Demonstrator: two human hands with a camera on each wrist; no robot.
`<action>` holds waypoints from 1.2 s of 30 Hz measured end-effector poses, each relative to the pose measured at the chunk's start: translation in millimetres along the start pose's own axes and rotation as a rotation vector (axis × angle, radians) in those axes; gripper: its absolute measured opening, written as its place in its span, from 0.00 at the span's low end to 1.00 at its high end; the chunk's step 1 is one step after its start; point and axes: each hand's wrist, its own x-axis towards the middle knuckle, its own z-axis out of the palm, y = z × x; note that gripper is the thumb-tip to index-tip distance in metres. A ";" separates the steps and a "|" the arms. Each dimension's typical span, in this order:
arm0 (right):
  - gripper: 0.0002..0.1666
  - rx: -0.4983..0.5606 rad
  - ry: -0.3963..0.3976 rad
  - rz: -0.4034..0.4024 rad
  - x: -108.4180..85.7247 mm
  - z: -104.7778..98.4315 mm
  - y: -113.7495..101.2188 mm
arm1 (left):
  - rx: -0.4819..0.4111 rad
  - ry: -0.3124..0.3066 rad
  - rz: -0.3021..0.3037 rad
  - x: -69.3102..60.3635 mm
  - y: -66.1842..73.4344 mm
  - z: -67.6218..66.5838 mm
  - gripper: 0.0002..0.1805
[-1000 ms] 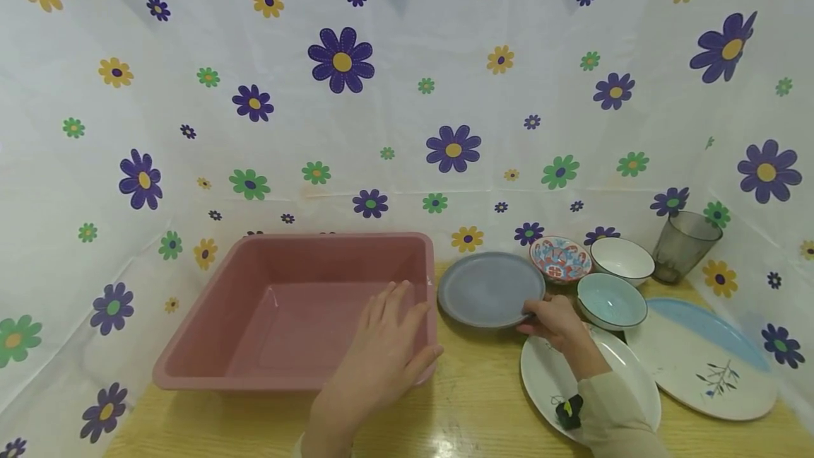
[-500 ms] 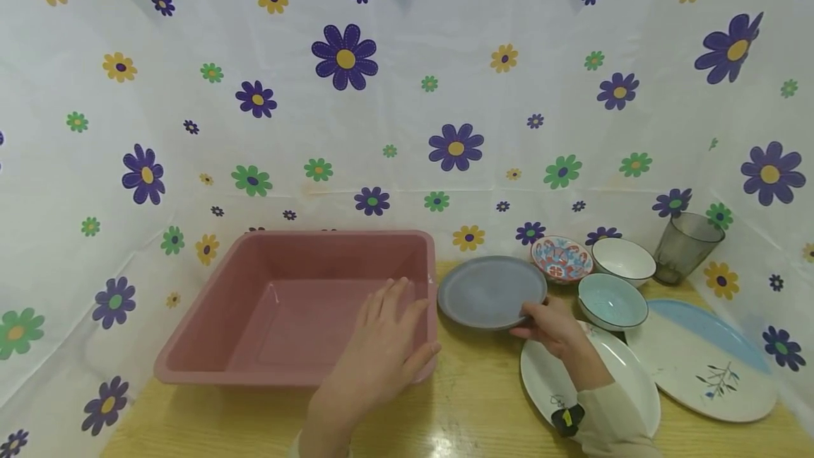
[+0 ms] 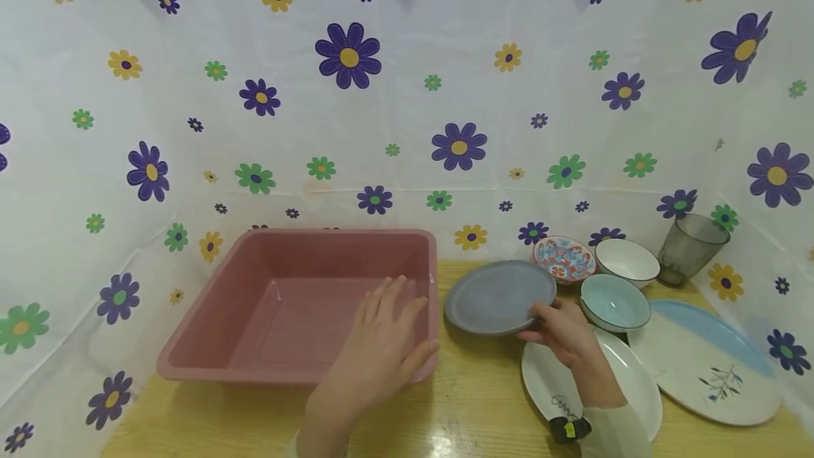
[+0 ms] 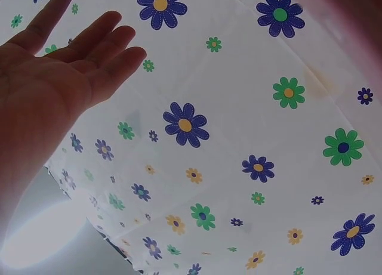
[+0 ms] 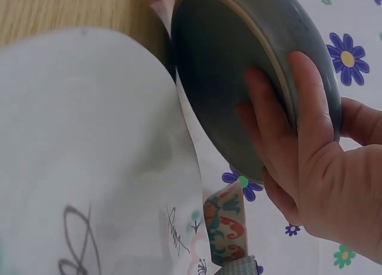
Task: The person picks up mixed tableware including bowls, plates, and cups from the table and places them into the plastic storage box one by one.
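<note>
My right hand (image 3: 566, 338) grips the right rim of a round grey plate (image 3: 496, 295), thumb on top and fingers beneath. The plate is tilted, its right side raised. In the right wrist view, fingers spread against the dark underside of the grey plate (image 5: 218, 66). My left hand (image 3: 378, 348) is over the front right part of a pink plastic basin (image 3: 292, 376), fingers straight and holding nothing. Its palm also shows in the left wrist view. Whether it touches the basin is hard to tell. Under my right forearm lies a white plate (image 3: 626, 377) with dark script on it.
Behind my right hand stand a red-and-blue patterned bowl (image 3: 564, 259), a white bowl (image 3: 626, 260) and a light blue bowl (image 3: 615, 301). A grey translucent cup (image 3: 689, 249) stands at the back right. An oval blue-and-cream plate (image 3: 706, 366) lies far right, by the flowered curtain.
The grey plate has come up off the table on its right side and tilted, with my right hand rising slightly. My left hand has stayed over the basin.
</note>
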 end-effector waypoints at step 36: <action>0.39 -0.090 -0.037 -0.019 -3.5 -22.3 -19.2 | 0.083 0.027 0.005 3.5 0.6 8.2 0.29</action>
